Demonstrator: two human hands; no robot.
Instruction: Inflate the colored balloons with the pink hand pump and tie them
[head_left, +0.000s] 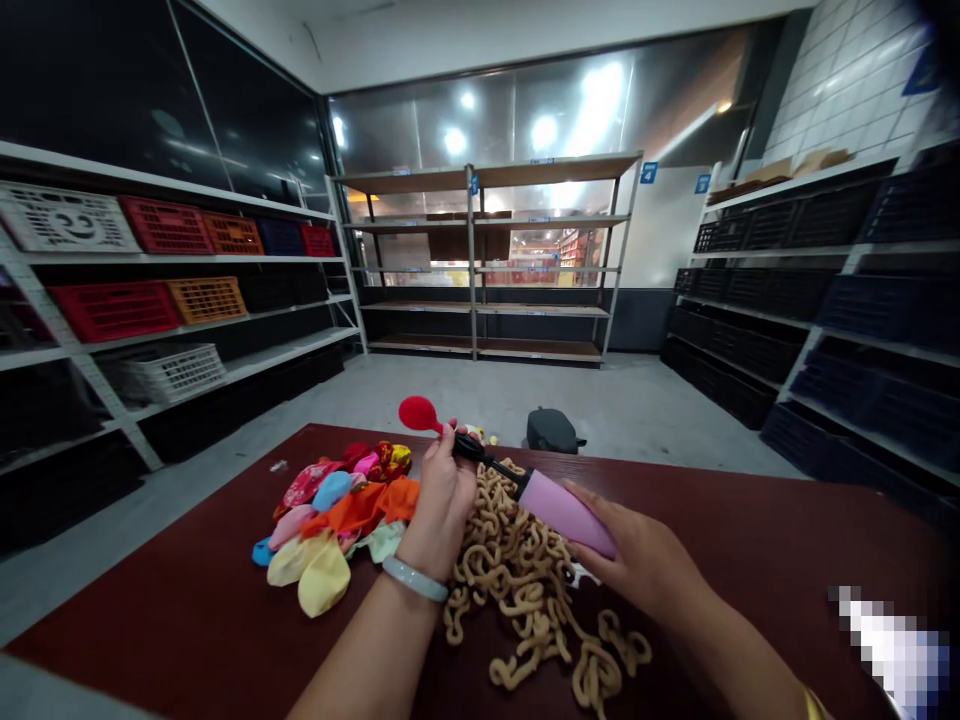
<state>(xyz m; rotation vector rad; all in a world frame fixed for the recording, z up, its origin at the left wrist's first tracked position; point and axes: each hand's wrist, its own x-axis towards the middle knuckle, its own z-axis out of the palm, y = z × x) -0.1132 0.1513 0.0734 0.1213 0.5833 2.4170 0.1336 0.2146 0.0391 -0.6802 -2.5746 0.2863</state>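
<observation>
My left hand [448, 482] is closed around the black nozzle end [469, 447] of a hand balloon pump. A small, partly filled red balloon [417, 412] sticks out beyond its fingers. My right hand [637, 555] wraps the pump's pink barrel [564, 515], and a thin black rod joins the two parts. Under the pump lies a heap of tan, curly, rope-like pieces [517, 580], whose kind I cannot make out. Left of my left hand is a pile of limp colourful pieces [352, 510] that look like deflated balloons.
The dark red table [187, 610] spreads beneath both hands. A dark grey bag-like object [553, 428] is past its far edge. Metal shelves [472, 260] stand at the back. Coloured crates [112, 310] line the left racks, and dark crates [750, 330] line the right.
</observation>
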